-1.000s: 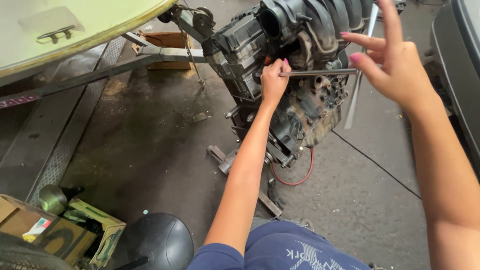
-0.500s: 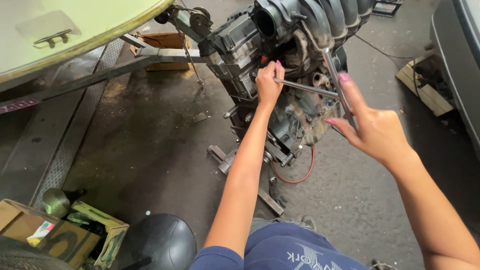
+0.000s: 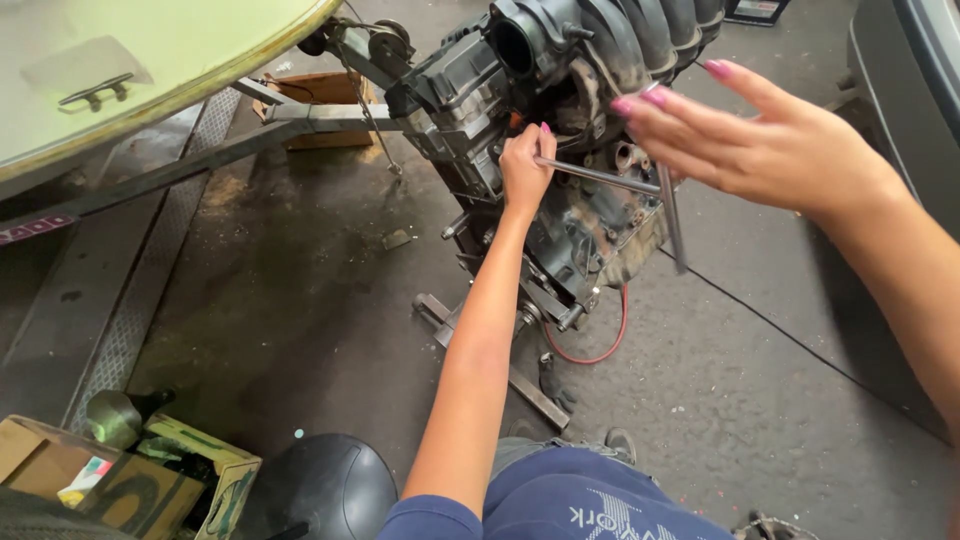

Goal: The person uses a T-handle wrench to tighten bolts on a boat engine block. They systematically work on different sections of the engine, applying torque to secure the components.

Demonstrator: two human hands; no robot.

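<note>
Head view: at the engine (image 3: 560, 120), the T-wrench (image 3: 610, 178) shaft is pinched by the left hand (image 3: 525, 165); the right hand (image 3: 770, 150), fingers spread, touches its crossbar, which should be turned squarely.

Brown cardboard boxes (image 3: 110, 485) with green-and-black print and a small multicoloured label (image 3: 84, 478) sit bottom left on the floor (image 3: 300, 300).

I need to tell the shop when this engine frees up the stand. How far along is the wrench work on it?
Done: the engine sits bolted on its stand, and the T-handle wrench is seated against its side. In hand: the left hand steadies the shaft at the engine while the right hand pushes the crossbar. Left: the intake manifold is on, and the red hose hangs loose.
</note>
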